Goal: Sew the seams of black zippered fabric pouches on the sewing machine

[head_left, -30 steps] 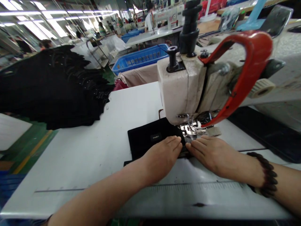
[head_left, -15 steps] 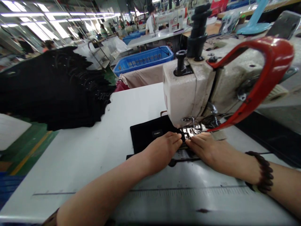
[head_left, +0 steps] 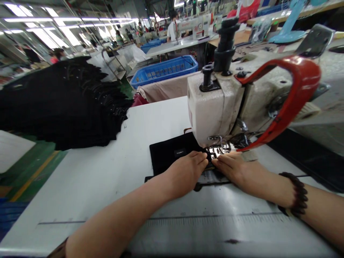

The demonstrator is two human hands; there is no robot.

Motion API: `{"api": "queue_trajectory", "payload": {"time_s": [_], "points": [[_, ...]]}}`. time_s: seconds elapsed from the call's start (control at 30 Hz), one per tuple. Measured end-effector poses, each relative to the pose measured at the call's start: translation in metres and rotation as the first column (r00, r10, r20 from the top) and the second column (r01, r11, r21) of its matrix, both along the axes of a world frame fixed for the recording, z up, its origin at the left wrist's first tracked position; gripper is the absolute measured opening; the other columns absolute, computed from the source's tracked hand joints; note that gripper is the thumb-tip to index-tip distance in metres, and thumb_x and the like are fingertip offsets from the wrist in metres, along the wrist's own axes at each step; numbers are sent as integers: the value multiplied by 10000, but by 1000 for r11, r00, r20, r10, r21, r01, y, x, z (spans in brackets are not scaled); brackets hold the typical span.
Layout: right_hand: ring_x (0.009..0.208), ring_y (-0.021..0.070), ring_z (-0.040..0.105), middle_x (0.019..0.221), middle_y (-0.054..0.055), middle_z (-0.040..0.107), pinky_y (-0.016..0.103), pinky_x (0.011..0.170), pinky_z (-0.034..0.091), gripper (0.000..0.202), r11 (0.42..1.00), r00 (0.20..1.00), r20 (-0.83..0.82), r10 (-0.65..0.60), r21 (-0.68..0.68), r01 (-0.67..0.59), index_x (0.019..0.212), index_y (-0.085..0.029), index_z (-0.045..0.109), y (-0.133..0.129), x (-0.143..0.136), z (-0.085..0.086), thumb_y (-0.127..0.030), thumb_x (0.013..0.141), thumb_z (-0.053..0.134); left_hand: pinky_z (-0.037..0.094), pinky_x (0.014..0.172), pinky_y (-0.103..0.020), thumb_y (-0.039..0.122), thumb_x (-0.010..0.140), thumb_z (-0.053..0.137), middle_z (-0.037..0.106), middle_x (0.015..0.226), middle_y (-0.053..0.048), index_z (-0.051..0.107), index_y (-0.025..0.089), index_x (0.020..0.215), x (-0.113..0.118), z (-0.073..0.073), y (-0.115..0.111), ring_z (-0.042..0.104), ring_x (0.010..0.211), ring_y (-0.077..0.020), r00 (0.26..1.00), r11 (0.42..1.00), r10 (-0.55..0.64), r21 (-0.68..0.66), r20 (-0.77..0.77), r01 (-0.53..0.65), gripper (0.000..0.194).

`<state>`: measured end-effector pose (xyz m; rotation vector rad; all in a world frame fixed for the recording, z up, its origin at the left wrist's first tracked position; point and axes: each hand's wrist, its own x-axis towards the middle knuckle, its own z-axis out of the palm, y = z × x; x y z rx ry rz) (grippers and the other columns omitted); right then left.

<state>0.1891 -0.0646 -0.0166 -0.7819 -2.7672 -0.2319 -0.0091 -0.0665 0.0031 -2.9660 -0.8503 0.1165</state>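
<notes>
A black fabric piece (head_left: 163, 156) with a small label lies flat on the white table, its right edge under the needle area of the sewing machine (head_left: 208, 107). My left hand (head_left: 188, 172) rests on it, fingers stretched and lying flat, tips just left of the metal presser foot (head_left: 214, 153). On the other side, my right hand (head_left: 236, 170) lies with outstretched fingers against the front right of the foot, a dark beaded bracelet on the wrist. The fabric beneath both palms is hidden.
A stack of black fabric pieces (head_left: 67, 107) hangs over the table's left side. Behind the table stands a blue basket (head_left: 163, 71). A curved red bar (head_left: 292, 96) arches over the machine. More black fabric (head_left: 309, 154) lies right. A person (head_left: 172, 28) sits farther back.
The view has shifted slightly, and the red bar appears lower and farther left. Both hands stay in nearly the same place on the fabric.
</notes>
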Motion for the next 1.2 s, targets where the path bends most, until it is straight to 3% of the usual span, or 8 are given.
{"api": "queue_trajectory", "payload": {"time_s": [0.2, 0.47, 0.6, 0.73, 0.83, 0.93, 1.07, 1.2], "points": [[773, 250, 567, 868, 120, 613, 363, 659, 448, 235, 996, 986, -144, -89, -34, 85, 987, -112, 562, 7, 12, 6, -249, 796, 583, 408, 955, -304, 99, 839, 454, 599, 1126, -148, 573, 8, 1066, 2, 2, 1, 544, 1070, -212, 992, 995, 67, -81, 105, -58, 272], [846, 263, 570, 931, 119, 621, 355, 692, 455, 332, 970, 952, -193, -237, -98, 222, 946, -137, 586, 12, -2, 14, -288, 680, 714, 463, 878, -269, 68, 803, 492, 648, 1035, -61, 626, 102, 1017, -11, 3, 17, 600, 962, -171, 782, 840, 423, -521, 458, -150, 254], [799, 217, 590, 865, 67, 647, 317, 719, 448, 186, 943, 964, -185, -191, -307, 128, 864, -157, 630, 17, 1, 20, -231, 705, 693, 470, 874, -282, 70, 795, 499, 650, 1024, -60, 630, 116, 1004, -11, 2, 16, 602, 957, -172, 769, 851, 415, -506, 486, -140, 251], [715, 155, 593, 778, 12, 643, 255, 648, 437, 111, 785, 997, -60, -39, -620, -7, 774, -179, 649, 17, 21, 35, -290, 770, 647, 469, 902, -298, 107, 780, 550, 636, 1067, -76, 602, 109, 1043, -12, -6, 11, 589, 998, -173, 801, 906, 336, -403, 496, -130, 268], [675, 138, 591, 763, -3, 639, 241, 599, 418, 92, 729, 998, 55, 30, -685, 16, 824, -207, 667, 13, 33, 47, -279, 769, 652, 454, 935, -335, 155, 799, 560, 606, 1116, -112, 567, 79, 1083, -12, -12, 6, 547, 1068, -200, 891, 973, 162, -222, 423, -71, 295], [680, 150, 599, 756, 1, 640, 249, 601, 421, 102, 795, 995, 101, 14, -604, 50, 855, -211, 662, 8, 31, 49, -223, 754, 662, 467, 922, -325, 130, 798, 559, 607, 1085, -123, 572, 49, 1055, -10, -13, 2, 552, 1045, -213, 939, 996, 8, -84, 343, 22, 270], [657, 215, 600, 806, 78, 646, 314, 583, 439, 225, 968, 987, 96, -132, -200, 149, 893, -137, 636, 1, 13, 34, -214, 690, 694, 494, 881, -294, 91, 761, 587, 625, 1024, -112, 585, 35, 1015, -8, -11, 3, 579, 980, -210, 945, 997, -56, -38, 323, 72, 260], [589, 211, 567, 806, 100, 629, 316, 503, 410, 202, 992, 977, 189, -102, 96, 85, 911, -98, 609, -3, -1, 22, -87, 711, 586, 506, 857, -293, 84, 789, 533, 640, 1010, -106, 593, 44, 1005, -8, -9, 5, 599, 943, -197, 944, 996, -58, -43, 324, 76, 227]]}}
